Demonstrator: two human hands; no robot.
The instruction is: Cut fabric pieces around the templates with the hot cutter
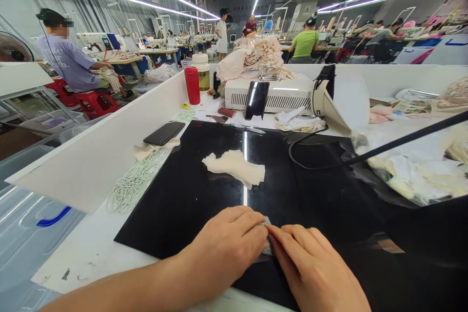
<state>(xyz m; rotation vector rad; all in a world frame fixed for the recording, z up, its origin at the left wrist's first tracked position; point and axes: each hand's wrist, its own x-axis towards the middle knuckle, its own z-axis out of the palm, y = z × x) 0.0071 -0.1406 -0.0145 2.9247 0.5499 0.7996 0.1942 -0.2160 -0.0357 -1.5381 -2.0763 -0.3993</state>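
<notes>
My left hand and my right hand meet at the near edge of the black board, fingertips almost touching. Both are closed around a small pale grey, translucent-looking piece, mostly hidden by the fingers; its exact kind I cannot make out. Beyond them a crumpled cream fabric piece lies on the glossy black board, touched by neither hand.
Pale green cord lies left, near a dark phone. Behind stand a red cup, a propped phone and a white machine under piled fabric. A black cable and plastic bag occupy the right.
</notes>
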